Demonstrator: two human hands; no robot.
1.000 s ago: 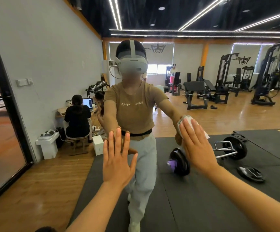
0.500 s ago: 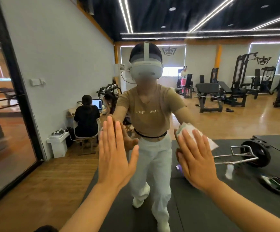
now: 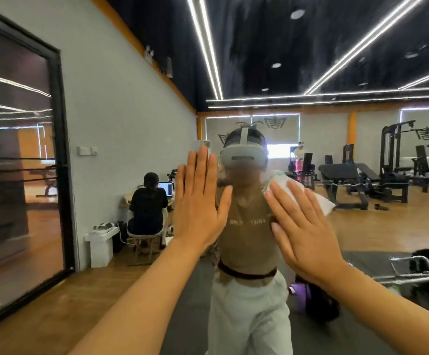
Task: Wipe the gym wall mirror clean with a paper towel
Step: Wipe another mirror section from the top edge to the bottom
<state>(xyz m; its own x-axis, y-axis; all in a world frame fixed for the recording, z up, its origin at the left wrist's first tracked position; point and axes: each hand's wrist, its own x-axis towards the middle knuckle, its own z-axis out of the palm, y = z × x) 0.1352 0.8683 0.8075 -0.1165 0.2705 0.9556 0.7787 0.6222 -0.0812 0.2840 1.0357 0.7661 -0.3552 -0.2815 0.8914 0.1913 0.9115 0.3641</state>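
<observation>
Hidden: paper towel [image 3: 318, 198] is mostly lying under the right hand [image 3: 303, 231].
Towel axis: running toward the right of the frame.
Grips: both flat, fingers straight; left hand [image 3: 198, 208] is pressing bare against the mirror [image 3: 131, 103].

Wall mirror [image 3: 362, 226]: fills nearly the whole view, glass upright, reflecting a gym floor with weight machines, ceiling light strips and the person facing it; a faint hazy smear shows on the glass at head height, near the towel. Paper towel [image 3: 318, 198]: white, crumpled and folded flat, pressed against the glass beneath the right hand [image 3: 308, 231], whose fingers lie straight and spread over it, the towel's edges poking out past the fingertips to the upper right. Left hand [image 3: 199, 208] lies flat on the mirror just beside, palm to the glass, fingers straight and pointing up, holding nothing.
</observation>
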